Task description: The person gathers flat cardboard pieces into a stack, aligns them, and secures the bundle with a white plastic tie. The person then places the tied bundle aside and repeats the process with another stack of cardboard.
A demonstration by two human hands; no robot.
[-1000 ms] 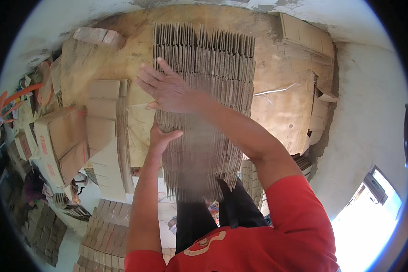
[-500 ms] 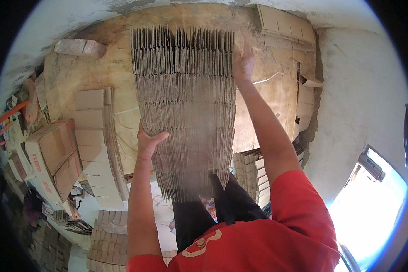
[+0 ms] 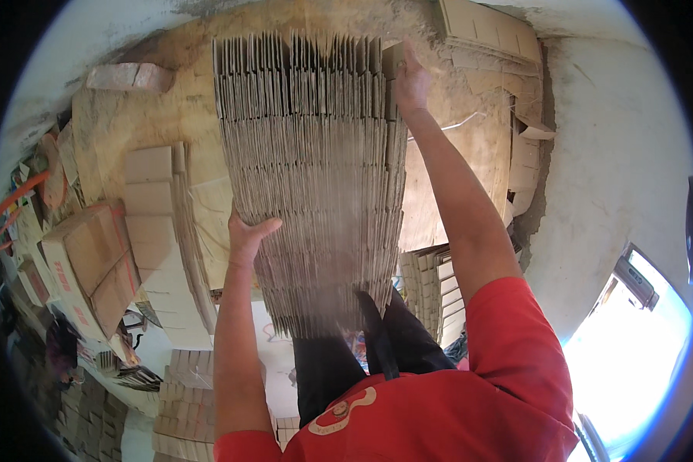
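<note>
A long row of slotted cardboard divider strips stands on edge, packed side by side, in front of my body. Against its left side rests my left hand, thumb over the top edges and the other fingers hidden down the side. At the far right corner, my right hand is closed at the end of an outer strip, which stands slightly apart from the pack. The near end of the row reaches my black trousers. Some fingertips of the right hand are hard to make out.
Underneath is a wooden board. More flat cardboard and a carton stand to the left. A wrapped block lies far left, and a cardboard stack far right. Bundled cardboard sits lower left.
My right hand has moved slightly away from me at the far right corner, and a strip there now stands apart from the pack. The left hand has barely shifted.
</note>
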